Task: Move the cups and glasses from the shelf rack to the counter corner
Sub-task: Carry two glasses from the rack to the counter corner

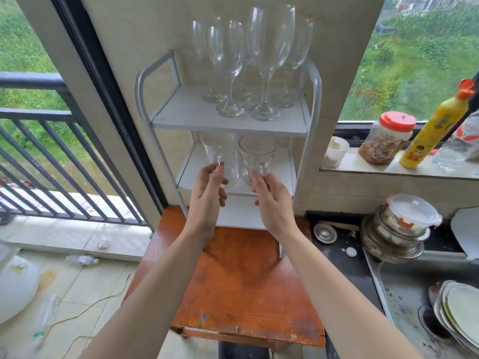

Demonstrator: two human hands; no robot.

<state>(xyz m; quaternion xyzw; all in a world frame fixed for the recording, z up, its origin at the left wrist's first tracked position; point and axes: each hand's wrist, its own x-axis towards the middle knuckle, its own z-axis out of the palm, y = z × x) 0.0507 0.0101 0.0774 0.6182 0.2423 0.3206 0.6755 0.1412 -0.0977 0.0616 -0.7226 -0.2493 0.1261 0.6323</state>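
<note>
Hands reach the rack's [309,104] middle shelf. Left grip [207,193] pinches one tumbler [220,156]; right grip [272,198] lies open against another glass [256,159].

wine glasses [248,60] crowd top shelf, shelf rack [315,104] posts flank sides, front open, orange table [243,281] bare

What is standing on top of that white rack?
On the white rack's top shelf stand five clear wine glasses, upright and clustered. The back ones' stems are partly hidden by the front pair.
</note>
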